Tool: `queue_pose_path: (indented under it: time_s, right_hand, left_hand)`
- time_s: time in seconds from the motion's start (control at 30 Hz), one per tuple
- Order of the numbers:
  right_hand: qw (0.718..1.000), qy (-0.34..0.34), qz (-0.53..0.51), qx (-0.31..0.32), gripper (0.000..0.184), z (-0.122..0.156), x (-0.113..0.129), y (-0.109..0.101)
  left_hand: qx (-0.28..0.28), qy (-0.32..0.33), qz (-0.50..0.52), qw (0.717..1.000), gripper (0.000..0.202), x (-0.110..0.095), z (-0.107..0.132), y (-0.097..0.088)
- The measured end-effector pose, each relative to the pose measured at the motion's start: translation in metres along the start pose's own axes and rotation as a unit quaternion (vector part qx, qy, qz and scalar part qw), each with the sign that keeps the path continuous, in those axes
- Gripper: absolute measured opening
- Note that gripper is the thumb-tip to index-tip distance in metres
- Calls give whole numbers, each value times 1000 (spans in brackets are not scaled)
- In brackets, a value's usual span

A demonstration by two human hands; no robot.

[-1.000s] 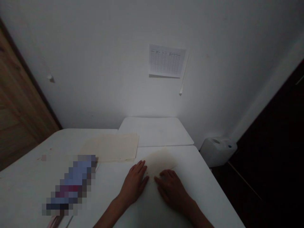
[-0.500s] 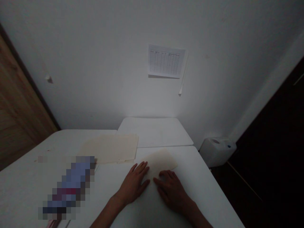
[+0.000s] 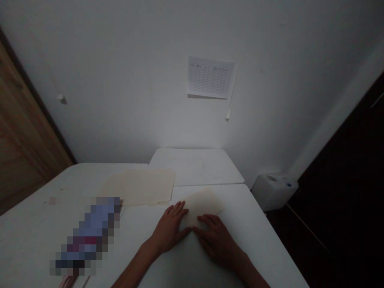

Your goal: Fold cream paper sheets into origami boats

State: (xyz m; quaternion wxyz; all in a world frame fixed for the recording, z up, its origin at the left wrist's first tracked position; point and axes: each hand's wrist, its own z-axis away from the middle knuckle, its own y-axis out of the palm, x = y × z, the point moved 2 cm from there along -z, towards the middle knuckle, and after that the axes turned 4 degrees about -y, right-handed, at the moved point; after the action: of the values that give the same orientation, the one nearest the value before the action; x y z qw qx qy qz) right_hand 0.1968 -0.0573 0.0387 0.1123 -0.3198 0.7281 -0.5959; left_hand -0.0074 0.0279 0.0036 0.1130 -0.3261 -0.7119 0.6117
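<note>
A cream sheet of paper (image 3: 205, 202) lies flat and slanted on the white table (image 3: 207, 276). My left hand (image 3: 171, 230) rests at its left edge, fingers stretched out and pressing down. On the near right part of the sheet lies my right hand (image 3: 216, 240), its fingers extended and slightly bent, palm down. The thumbs almost meet at the sheet's near edge, and part of that edge is hidden under the hands. Left of my left hand is a stack of larger cream sheets (image 3: 141, 186).
A blurred-out bluish object (image 3: 93, 230) lies at the table's left. The wall (image 3: 120, 80) behind carries a printed chart (image 3: 211, 78). To the right of the table stands a white plastic canister (image 3: 274, 192). A wooden panel (image 3: 27, 120) is at the far left.
My right hand's fingers have straightened and come a little closer to the left hand. My left hand has shifted slightly up along the sheet.
</note>
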Motion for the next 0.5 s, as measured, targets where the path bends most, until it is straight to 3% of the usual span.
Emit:
queue_pose_path:
  time_s: [0.27,0.5]
  right_hand:
    - [1000,0,-6,-1,39,-1,1,-1]
    - [998,45,10,-39,30,2,-6,5]
  left_hand:
    - [13,-13,21,1000,69,0,-4,-4]
    - [35,-26,17,999,72,1,-5,-1]
